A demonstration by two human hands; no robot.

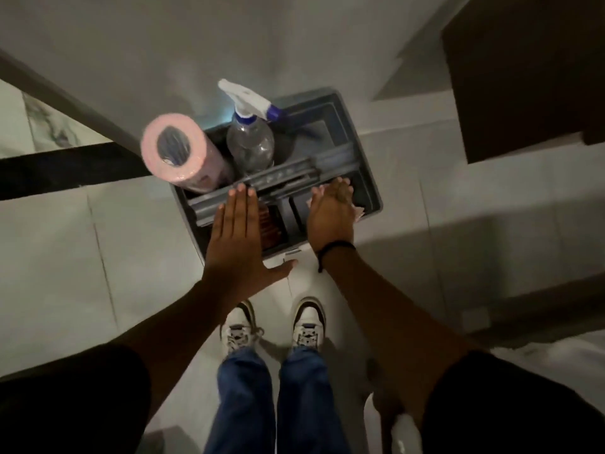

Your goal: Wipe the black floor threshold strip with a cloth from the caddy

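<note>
I'm looking straight down on the grey caddy [366,178] at frame centre, my two shoes below it. My right hand [330,217] reaches into the caddy's right-hand compartment with its fingers curled down; a bit of pale pink cloth [358,213] shows just at its right edge, but I cannot tell whether the fingers have closed on it. My left hand [237,231] is spread flat and open, holding nothing, its fingertips over the caddy's handle bar [281,178]. The black threshold strip [65,168] runs in from the left edge to the caddy's upper-left corner, still unwiped I'd judge.

The risks from here: a pinch on only a corner could let the cloth slip back. The pink cloth roll [176,149] and clear spray bottle [250,142] stand tall in the far compartments; a careless lift of either arm could knock them over, or drag the caddy across the tiles.
</note>
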